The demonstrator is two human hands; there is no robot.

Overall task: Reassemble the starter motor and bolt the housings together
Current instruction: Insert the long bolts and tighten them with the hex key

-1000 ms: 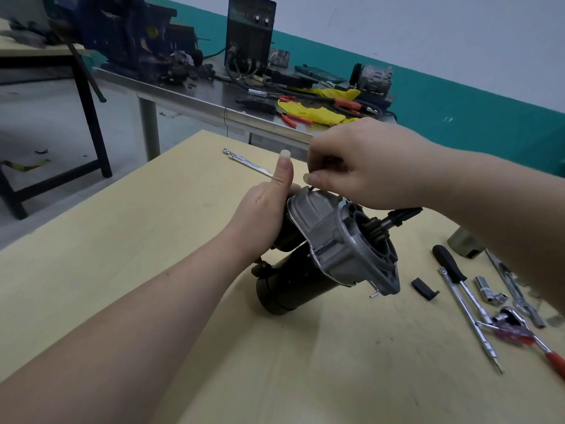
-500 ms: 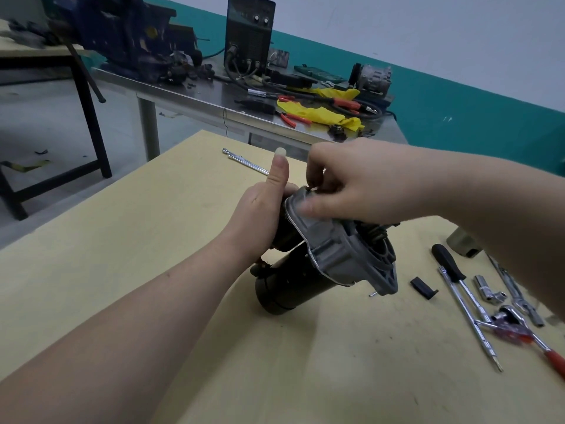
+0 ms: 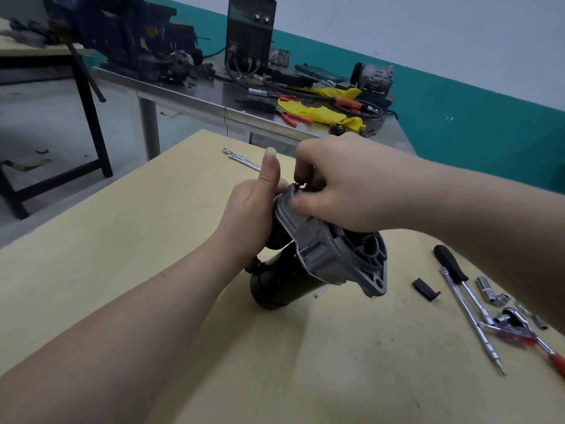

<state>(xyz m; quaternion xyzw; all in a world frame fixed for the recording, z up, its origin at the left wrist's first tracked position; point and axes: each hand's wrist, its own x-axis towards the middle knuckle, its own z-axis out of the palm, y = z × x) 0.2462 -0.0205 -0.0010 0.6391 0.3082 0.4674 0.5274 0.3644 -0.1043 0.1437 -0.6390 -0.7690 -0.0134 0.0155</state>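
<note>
The right hand (image 3: 345, 185) has its fingers curled down over the top edge of the starter motor's silver housing (image 3: 324, 249), fingertips pinching at something small and dark there; what it is cannot be told. Just left of them, the left hand (image 3: 250, 218) grips the motor's black body (image 3: 281, 289) from behind, thumb pointing straight up. The motor rests tilted on the yellow table (image 3: 122, 240). Well right of the fingers lie a black-handled screwdriver (image 3: 452, 267) and sockets (image 3: 489, 290).

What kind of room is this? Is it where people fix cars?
Probably a repair workshop. A starter motor is being put together on a wooden table, ratchets and sockets lie beside it, and a metal bench behind holds a blue vise.
</note>
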